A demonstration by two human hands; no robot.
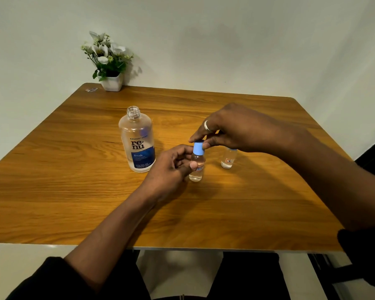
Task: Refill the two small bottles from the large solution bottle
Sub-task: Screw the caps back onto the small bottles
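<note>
The large clear solution bottle (138, 140) with a blue label stands uncapped on the wooden table (74, 191), left of centre. My left hand (171, 167) grips the body of a small clear bottle (197, 167) that stands upright on the table. My right hand (232, 128) comes from above, its fingertips pinching the blue cap (198, 148) on that bottle. A second small bottle (228, 160) stands just to the right, partly hidden under my right hand, with a blue top showing at its neck.
A white pot of artificial flowers (108, 61) stands at the table's far left corner, next to a small scrap (91, 90). A white wall runs behind the table. My legs and a chair show below the near edge.
</note>
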